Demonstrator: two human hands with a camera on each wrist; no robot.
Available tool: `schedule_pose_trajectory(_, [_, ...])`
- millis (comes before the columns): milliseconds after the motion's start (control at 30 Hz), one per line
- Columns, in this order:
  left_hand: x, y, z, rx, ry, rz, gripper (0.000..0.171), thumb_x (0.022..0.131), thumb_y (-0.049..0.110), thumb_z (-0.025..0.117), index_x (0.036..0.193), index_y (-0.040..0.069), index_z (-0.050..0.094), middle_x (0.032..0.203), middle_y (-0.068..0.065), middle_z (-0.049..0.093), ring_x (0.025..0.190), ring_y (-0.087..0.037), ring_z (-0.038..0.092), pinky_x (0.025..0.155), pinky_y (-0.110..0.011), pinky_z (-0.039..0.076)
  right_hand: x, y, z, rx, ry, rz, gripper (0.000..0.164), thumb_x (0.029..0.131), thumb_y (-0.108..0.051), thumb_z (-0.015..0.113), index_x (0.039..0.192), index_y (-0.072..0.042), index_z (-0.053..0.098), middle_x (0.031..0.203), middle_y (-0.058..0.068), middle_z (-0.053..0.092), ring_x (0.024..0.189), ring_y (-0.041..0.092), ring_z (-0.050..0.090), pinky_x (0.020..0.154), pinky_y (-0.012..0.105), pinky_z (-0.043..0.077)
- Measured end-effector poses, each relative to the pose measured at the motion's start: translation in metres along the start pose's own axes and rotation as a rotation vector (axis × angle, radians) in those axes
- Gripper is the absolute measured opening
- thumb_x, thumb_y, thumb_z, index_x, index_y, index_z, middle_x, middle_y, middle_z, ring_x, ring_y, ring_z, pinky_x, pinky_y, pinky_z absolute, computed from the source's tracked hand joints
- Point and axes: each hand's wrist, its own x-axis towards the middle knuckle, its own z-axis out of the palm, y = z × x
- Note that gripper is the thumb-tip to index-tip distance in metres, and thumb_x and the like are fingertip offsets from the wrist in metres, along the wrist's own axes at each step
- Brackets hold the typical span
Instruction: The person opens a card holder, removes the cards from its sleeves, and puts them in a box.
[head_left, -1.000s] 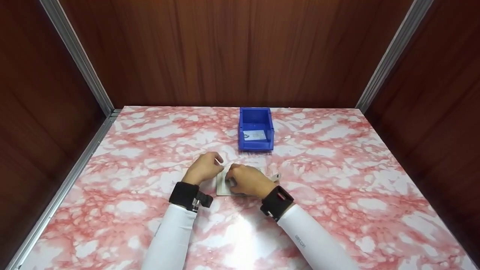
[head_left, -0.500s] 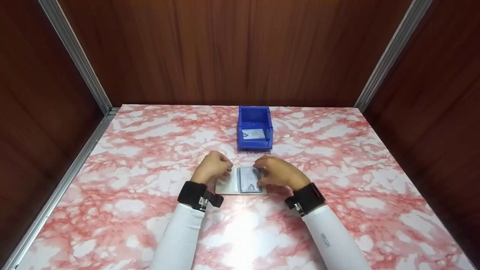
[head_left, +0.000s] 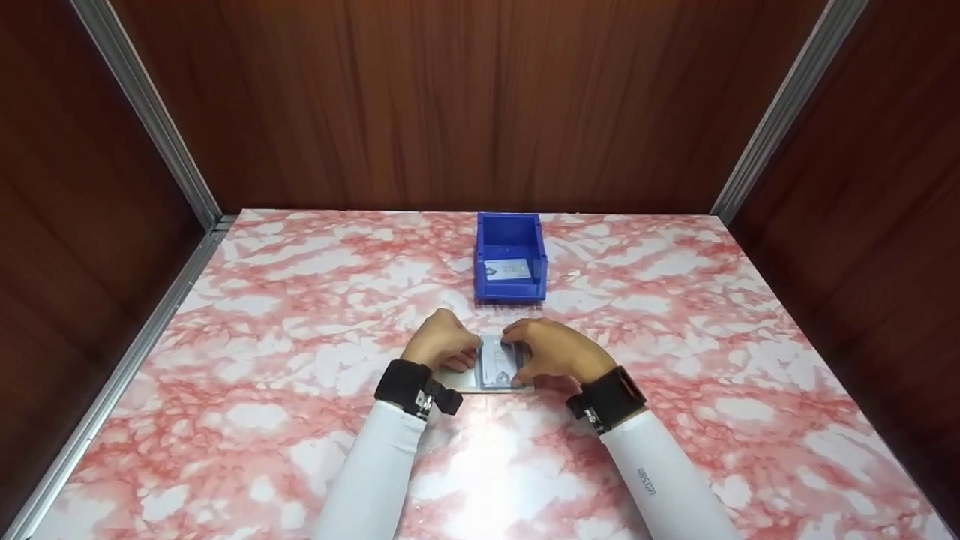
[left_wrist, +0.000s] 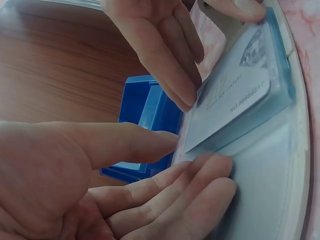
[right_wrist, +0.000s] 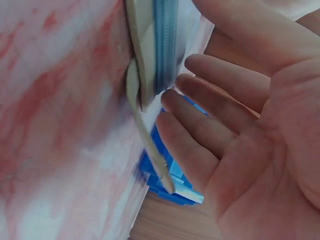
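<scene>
Over card holder (left_wrist: pixel 267 170): left hand (head_left: pixel 444 342) relaxed, right hand (head_left: pixel 556 349) loosely straight-fingered, touching card (left_wrist: pixel 231 95).

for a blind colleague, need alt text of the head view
Left hand and right hand flank an open cream card holder showing a pale rectangular card; behind, a blue plastic bin holding another pale card stands on the red-and-white marbled table.
</scene>
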Motion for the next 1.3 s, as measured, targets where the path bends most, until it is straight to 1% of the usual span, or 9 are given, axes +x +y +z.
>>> schedule_pose_trajectory(167, [0.005,-0.002,0.0,-0.016,-0.016,-0.004,0.015,0.082,0.005,0.071,0.087,-0.009,0.07,0.066,-0.01,0.07,0.053,-0.016,0.068,0.053,-0.03,0.062,0.002,-0.002,-0.001,-0.016,-0.018,-0.01,0.071,0.069,-0.026,0.092,0.132,-0.005,0.066,0.139,0.011,0.064,0.13,0.028,0.06,0.113,0.043,0.048])
schedule_pose_trajectory(400, [0.008,-0.003,0.001,-0.004,0.004,-0.03,0.013,0.08,0.002,0.07,0.085,-0.009,0.073,0.067,-0.012,0.073,0.052,-0.015,0.068,0.053,-0.029,0.061,0.001,-0.005,-0.001,0.008,-0.048,0.012,0.073,0.068,-0.023,0.093,0.133,-0.005,0.065,0.14,0.01,0.063,0.127,0.025,0.061,0.112,0.043,0.049])
schedule_pose_trajectory(500, [0.009,-0.004,0.001,-0.008,0.0,-0.039,0.013,0.08,0.002,0.071,0.085,-0.009,0.073,0.068,-0.012,0.073,0.051,-0.014,0.068,0.053,-0.028,0.061,0.002,-0.006,-0.001,0.014,-0.054,0.019,0.074,0.067,-0.022,0.093,0.134,-0.005,0.064,0.142,0.01,0.062,0.128,0.026,0.06,0.112,0.043,0.048])
schedule_pose_trajectory(667, [0.011,-0.004,0.001,-0.036,-0.006,-0.053,0.012,0.081,0.003,0.072,0.085,-0.008,0.073,0.066,-0.01,0.072,0.051,-0.014,0.068,0.052,-0.027,0.061,0.002,-0.006,-0.001,-0.008,-0.053,0.015,0.075,0.068,-0.023,0.093,0.135,-0.005,0.063,0.143,0.011,0.061,0.131,0.029,0.059,0.114,0.045,0.047])
schedule_pose_trajectory(967, [0.012,-0.005,-0.001,-0.026,-0.022,-0.04,0.014,0.079,0.006,0.076,0.083,-0.007,0.075,0.067,-0.012,0.073,0.051,-0.014,0.068,0.052,-0.028,0.061,0.002,-0.002,-0.001,0.019,-0.054,0.013,0.076,0.068,-0.026,0.093,0.136,-0.006,0.063,0.147,0.01,0.058,0.136,0.031,0.055,0.116,0.046,0.045])
schedule_pose_trajectory(1167, [0.014,-0.006,0.0,-0.016,-0.028,-0.038,0.014,0.079,0.006,0.077,0.083,-0.007,0.075,0.067,-0.013,0.074,0.052,-0.015,0.068,0.053,-0.028,0.061,0.003,-0.002,0.0,0.018,-0.045,0.02,0.076,0.069,-0.027,0.093,0.136,-0.008,0.063,0.148,0.009,0.057,0.138,0.031,0.054,0.118,0.046,0.043])
schedule_pose_trajectory(1300, [0.014,-0.007,-0.002,-0.023,-0.033,-0.037,0.012,0.078,0.004,0.077,0.082,-0.007,0.074,0.064,-0.011,0.072,0.051,-0.015,0.068,0.053,-0.028,0.061,0.004,-0.004,0.001,-0.001,-0.046,0.003,0.075,0.069,-0.025,0.092,0.135,-0.006,0.063,0.147,0.01,0.058,0.136,0.031,0.056,0.116,0.046,0.045])
